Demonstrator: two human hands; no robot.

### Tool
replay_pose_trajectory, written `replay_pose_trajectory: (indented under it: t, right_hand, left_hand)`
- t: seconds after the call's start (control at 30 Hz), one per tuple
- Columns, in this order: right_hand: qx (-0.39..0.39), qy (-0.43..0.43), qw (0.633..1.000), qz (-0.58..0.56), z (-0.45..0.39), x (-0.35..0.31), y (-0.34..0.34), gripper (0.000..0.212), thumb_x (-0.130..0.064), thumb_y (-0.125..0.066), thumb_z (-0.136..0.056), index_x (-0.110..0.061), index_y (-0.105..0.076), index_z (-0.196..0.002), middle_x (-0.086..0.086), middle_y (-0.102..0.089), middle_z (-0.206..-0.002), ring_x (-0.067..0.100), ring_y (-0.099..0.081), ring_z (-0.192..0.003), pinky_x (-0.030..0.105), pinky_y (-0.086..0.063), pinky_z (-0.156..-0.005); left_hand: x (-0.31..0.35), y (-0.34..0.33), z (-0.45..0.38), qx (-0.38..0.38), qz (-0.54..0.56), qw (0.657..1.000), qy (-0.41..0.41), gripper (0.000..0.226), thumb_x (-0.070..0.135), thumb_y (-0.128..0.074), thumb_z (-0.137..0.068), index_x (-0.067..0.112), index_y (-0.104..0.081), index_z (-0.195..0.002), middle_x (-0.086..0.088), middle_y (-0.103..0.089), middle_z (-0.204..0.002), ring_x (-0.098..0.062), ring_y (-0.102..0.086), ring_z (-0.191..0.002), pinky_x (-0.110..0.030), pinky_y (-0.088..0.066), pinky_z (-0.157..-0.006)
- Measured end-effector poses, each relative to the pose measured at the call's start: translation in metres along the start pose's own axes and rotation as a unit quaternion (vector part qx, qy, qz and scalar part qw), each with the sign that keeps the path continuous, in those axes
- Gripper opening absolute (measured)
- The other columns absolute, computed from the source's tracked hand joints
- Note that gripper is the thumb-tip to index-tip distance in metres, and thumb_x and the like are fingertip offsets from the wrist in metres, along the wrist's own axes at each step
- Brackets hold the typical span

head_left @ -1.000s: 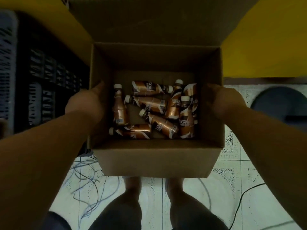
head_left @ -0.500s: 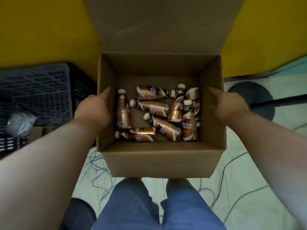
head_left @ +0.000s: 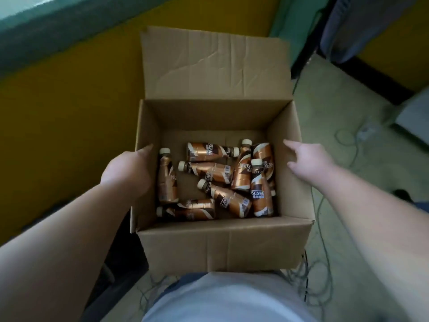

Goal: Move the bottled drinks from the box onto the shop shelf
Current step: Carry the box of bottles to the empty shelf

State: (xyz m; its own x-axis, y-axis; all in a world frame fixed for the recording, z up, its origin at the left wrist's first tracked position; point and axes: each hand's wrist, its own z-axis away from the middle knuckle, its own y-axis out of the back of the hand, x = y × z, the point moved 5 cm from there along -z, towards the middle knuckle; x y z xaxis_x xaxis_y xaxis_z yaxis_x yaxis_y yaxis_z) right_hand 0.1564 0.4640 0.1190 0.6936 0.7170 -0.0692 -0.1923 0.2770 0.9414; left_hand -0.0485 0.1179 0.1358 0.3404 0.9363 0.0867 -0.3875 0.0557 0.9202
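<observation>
I hold an open cardboard box (head_left: 227, 247) in front of my body, its back flap standing up. Several copper-brown bottled drinks (head_left: 218, 173) with cream caps lie jumbled on its bottom, most on their sides; one (head_left: 260, 194) leans against the right wall. My left hand (head_left: 126, 170) presses the outside of the left wall, thumb up at the rim. Against the outside of the right wall rests my right hand (head_left: 308, 161), thumb at the rim. No shop shelf is in view.
A yellow wall (head_left: 69, 101) runs along the left and behind the box. Loose cables (head_left: 348, 140) lie on the pale floor at the right. A dark hanging cloth (head_left: 362, 26) is at the top right, and a pale object (head_left: 413, 117) sits at the right edge.
The view has swung round with the box still in both hands. The black crate on the left has left view, and a floor with cables and a dark cloth now shows on the right.
</observation>
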Motion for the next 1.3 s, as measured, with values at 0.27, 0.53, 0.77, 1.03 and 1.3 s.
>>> replay_pose_trajectory:
  t: [0.27,0.53,0.77,1.03,1.3]
  right_hand:
    - [-0.015,-0.215,0.973,-0.084,0.130,0.199,-0.010,0.066,-0.028,-0.063,-0.089,-0.044,-0.035,-0.146,0.004,-0.070,-0.098,0.021,-0.057,-0.070,0.025,-0.035,-0.047]
    - [0.000,-0.372,0.917,-0.143,0.253,0.376,-0.033,0.066,-0.023,-0.063,-0.089,-0.040,-0.037,-0.147,0.007,-0.065,-0.126,0.029,-0.065,-0.102,0.030,-0.053,-0.078]
    - [-0.052,-0.496,0.853,-0.155,0.318,0.467,-0.043,0.062,-0.019,-0.053,-0.092,-0.038,-0.034,-0.148,0.006,-0.058,-0.135,0.027,-0.059,-0.118,0.033,-0.047,-0.092]
    - [-0.036,-0.624,0.742,-0.241,0.380,0.521,-0.021,0.038,-0.031,-0.052,-0.093,-0.022,-0.053,-0.130,0.010,-0.063,-0.105,0.029,-0.061,-0.097,0.035,-0.051,-0.079]
    - [-0.008,-0.697,0.670,-0.256,0.441,0.613,-0.044,0.045,-0.028,-0.053,-0.095,-0.025,-0.046,-0.140,0.009,-0.065,-0.118,0.024,-0.064,-0.101,0.032,-0.052,-0.082]
  left_hand:
    - [0.204,-0.003,0.035,0.002,-0.088,0.972,-0.216,0.078,-0.001,-0.051,-0.085,0.036,-0.027,-0.149,-0.013,-0.056,-0.133,-0.028,-0.060,-0.112,-0.034,-0.055,-0.074]
    - [0.421,-0.057,0.097,-0.035,-0.138,0.912,-0.385,0.082,0.003,-0.051,-0.081,0.045,-0.027,-0.147,-0.008,-0.060,-0.128,-0.026,-0.064,-0.099,-0.033,-0.055,-0.065]
    - [0.615,-0.100,0.136,-0.065,-0.205,0.818,-0.534,0.076,0.009,-0.054,-0.089,0.038,-0.020,-0.151,-0.009,-0.055,-0.137,-0.024,-0.060,-0.113,-0.037,-0.053,-0.091]
    - [0.823,-0.141,0.210,-0.050,-0.261,0.672,-0.691,0.073,0.013,-0.051,-0.088,0.041,-0.024,-0.150,-0.011,-0.052,-0.139,-0.030,-0.056,-0.118,-0.039,-0.050,-0.092]
    - [0.968,-0.207,0.327,-0.058,-0.308,0.562,-0.765,0.071,0.015,-0.051,-0.089,0.037,-0.023,-0.151,-0.011,-0.050,-0.143,-0.028,-0.053,-0.123,-0.036,-0.046,-0.095]
